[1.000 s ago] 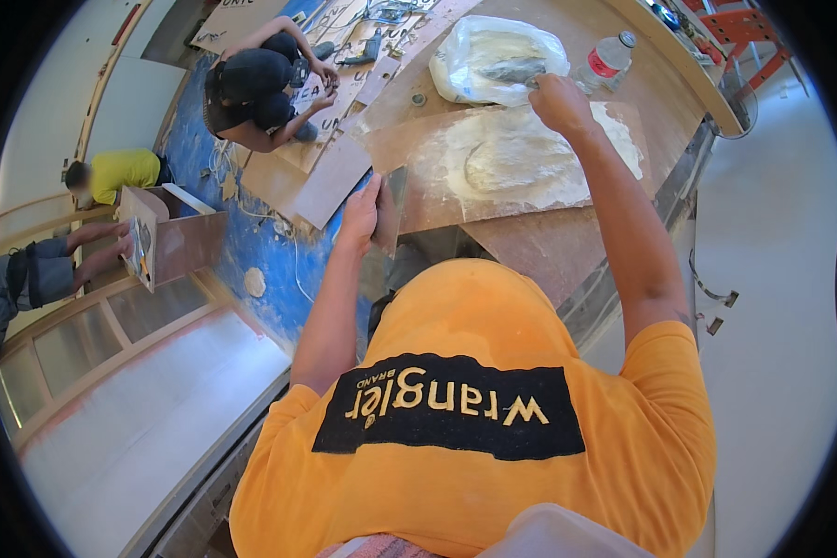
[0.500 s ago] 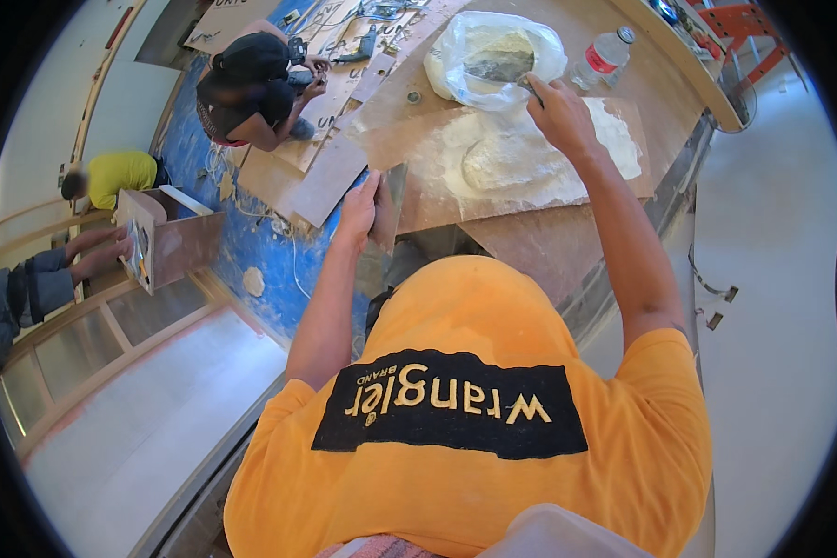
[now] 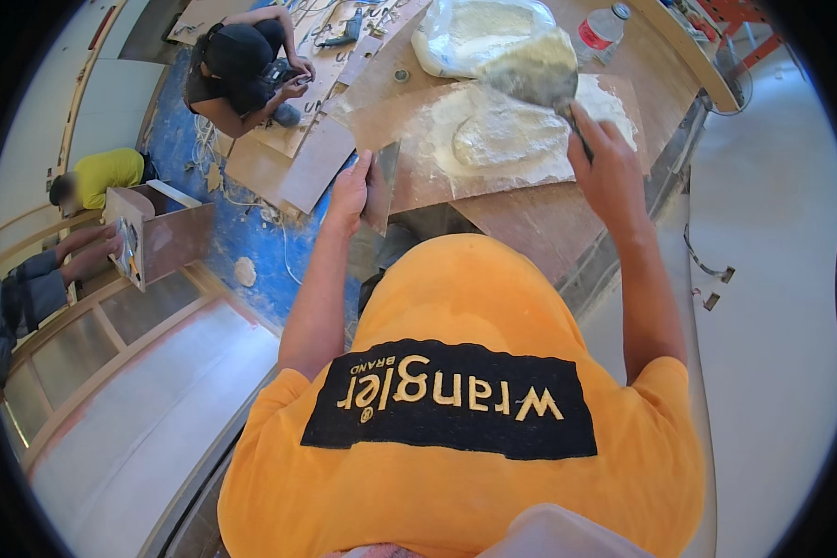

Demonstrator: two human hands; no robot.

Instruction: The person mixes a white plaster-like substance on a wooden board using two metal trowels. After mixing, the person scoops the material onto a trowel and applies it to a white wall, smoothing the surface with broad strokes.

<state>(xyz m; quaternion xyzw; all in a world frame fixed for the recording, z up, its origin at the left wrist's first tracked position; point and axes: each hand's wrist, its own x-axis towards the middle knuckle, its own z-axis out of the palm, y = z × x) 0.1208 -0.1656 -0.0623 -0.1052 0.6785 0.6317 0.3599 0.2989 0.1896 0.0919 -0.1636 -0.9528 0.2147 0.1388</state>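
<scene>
My right hand (image 3: 609, 172) is closed round the handle of a wide putty knife (image 3: 535, 79). Its broad blade, smeared with pale powder, is raised between an open white plastic bag (image 3: 425, 42) of whitish powder and a flattened mound of powder (image 3: 507, 135). That mound lies on a brown board (image 3: 405, 172) dusted white all round. To the left, my left hand (image 3: 349, 193) grips a thin, flat rectangular plate (image 3: 381, 186) by its edge, held upright just off the board's left side. What the plate is made of I cannot tell.
A clear bottle with a red label (image 3: 601, 35) stands right of the bag. A small round tin (image 3: 401, 75) sits on the worktop. One person (image 3: 237, 70) crouches far left near a drill (image 3: 342, 30); two others work beside a wooden box (image 3: 172, 237).
My right hand has drawn the putty knife out of the bag, back toward me and rightward, with its blade lifted. My left hand still holds the plate, slightly further left.
</scene>
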